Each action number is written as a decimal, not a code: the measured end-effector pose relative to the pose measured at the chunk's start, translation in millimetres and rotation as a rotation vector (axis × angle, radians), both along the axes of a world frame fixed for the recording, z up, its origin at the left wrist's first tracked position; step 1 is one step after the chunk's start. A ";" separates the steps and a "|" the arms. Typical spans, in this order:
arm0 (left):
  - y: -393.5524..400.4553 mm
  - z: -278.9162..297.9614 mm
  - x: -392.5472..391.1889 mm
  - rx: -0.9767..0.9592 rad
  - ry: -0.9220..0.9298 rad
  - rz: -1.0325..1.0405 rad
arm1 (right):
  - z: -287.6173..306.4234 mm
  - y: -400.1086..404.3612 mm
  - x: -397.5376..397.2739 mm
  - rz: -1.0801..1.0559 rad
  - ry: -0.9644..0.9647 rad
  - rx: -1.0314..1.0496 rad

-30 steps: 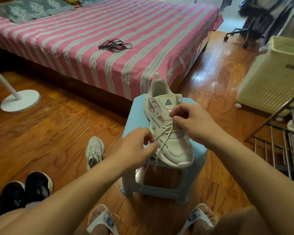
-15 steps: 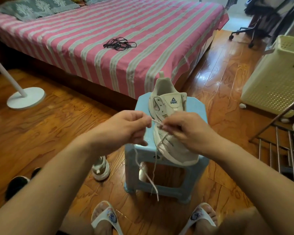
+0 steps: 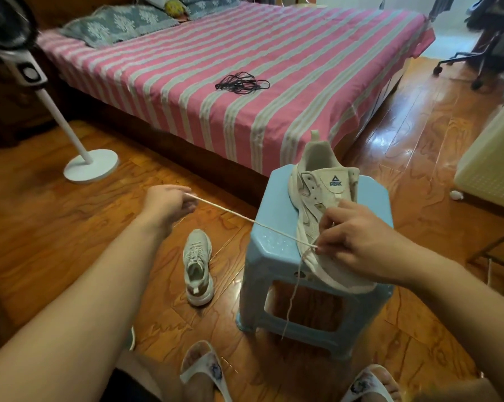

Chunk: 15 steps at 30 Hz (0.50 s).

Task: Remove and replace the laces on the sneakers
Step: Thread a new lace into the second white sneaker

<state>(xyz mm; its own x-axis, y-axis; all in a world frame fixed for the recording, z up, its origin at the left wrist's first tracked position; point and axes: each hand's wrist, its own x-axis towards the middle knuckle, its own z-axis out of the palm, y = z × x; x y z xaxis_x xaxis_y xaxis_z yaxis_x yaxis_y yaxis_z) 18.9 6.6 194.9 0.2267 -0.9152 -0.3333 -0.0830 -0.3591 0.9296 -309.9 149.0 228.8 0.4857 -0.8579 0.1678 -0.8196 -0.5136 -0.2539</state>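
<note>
Left hand [image 3: 166, 203] pinches one taut beige lace [image 3: 245, 217], right hand [image 3: 358, 242] grips the stool's sneaker [image 3: 320, 198]; a second sneaker [image 3: 197, 265] lies on the floor.

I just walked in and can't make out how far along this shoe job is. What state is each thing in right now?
Sneaker on the stool: upright on the blue stool, partly unlaced.
White lace: pulled taut out to the side, other end dangling.
Left hand: grips the lace end.
Right hand: pinches the lace at the sneaker.
Second sneaker: on the floor, laced.
Black laces: loose heap on the bed.
</note>
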 end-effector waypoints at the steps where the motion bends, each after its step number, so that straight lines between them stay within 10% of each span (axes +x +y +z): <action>1: -2.1 4.4 -2.2 -0.010 0.213 0.094 | -0.3 0.8 0.6 -0.007 0.028 0.012; 5: -9.1 25.1 -20.0 0.016 0.698 0.206 | 1.4 4.1 2.1 -0.039 0.004 0.038; 8: 18.6 38.2 -55.3 0.044 0.420 -0.253 | 8.8 0.5 -0.9 -0.302 -0.391 0.017; 15: 77.8 33.3 -134.0 -0.183 -0.062 -0.640 | 7.3 -21.5 -14.3 -0.537 -0.282 -0.046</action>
<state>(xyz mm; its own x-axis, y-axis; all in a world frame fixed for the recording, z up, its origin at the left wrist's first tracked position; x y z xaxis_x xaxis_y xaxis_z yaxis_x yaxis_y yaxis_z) -115.1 84.5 228.2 -0.3663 -0.9160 -0.1638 -0.2826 -0.0582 0.9575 -324.1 127.5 236.1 -0.0818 -0.9594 0.2699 -0.8714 -0.0626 -0.4866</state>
